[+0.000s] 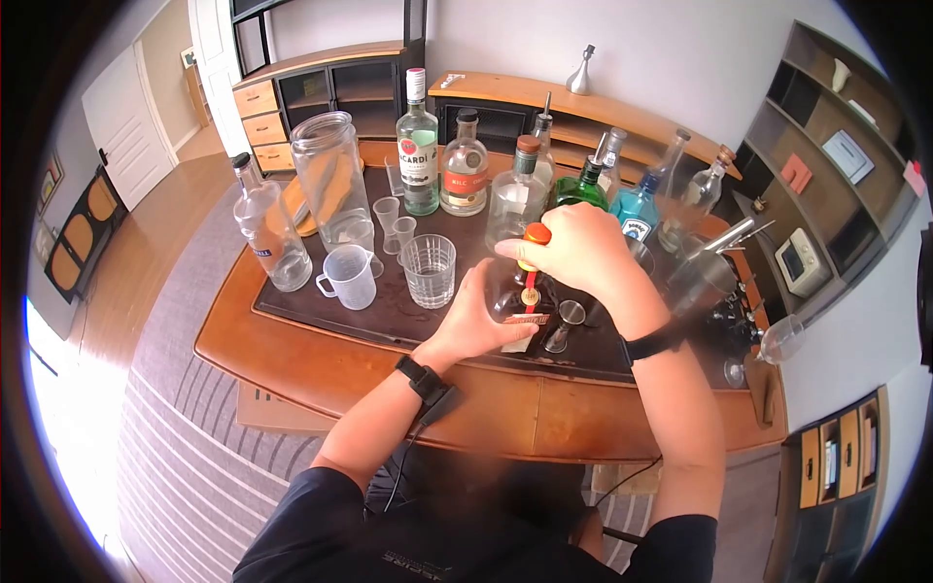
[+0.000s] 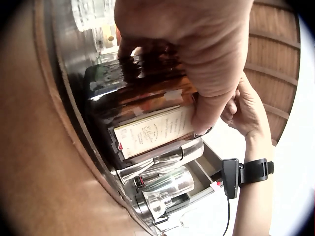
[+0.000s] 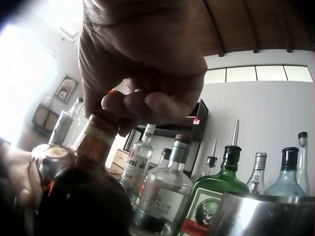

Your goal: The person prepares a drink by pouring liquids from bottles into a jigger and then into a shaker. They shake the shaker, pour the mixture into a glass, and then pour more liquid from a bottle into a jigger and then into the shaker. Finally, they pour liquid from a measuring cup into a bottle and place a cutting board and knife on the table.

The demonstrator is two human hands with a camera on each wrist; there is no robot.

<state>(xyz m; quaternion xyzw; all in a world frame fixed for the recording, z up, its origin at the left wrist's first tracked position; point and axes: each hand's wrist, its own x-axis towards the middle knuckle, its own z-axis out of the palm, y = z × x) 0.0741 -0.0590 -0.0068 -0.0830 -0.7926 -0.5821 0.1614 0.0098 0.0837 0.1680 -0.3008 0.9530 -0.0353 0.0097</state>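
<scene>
A squat, dark amber liquor bottle (image 1: 531,294) with a red ribbon and seal stands near the front edge of the desk. My left hand (image 1: 468,321) grips its body from the left, thumb across the front by the cream label (image 2: 155,132). Above it, my right hand (image 1: 591,251) pinches the orange cap (image 1: 536,233) at the top of the neck. In the right wrist view, the bottle's neck (image 3: 93,143) rises right under the curled fingers. A steel jigger (image 1: 565,326) stands close to the bottle's right side. A cut-glass tumbler (image 1: 430,272) is left of my left hand.
Several bottles stand behind, including a Bacardi bottle (image 1: 419,155) and a green bottle (image 3: 216,191). Left are a plastic measuring jug (image 1: 348,280), a big glass jar (image 1: 335,185) and a clear bottle (image 1: 272,233). A steel shaker tin (image 1: 702,282) and a stemmed glass (image 1: 780,340) stand right.
</scene>
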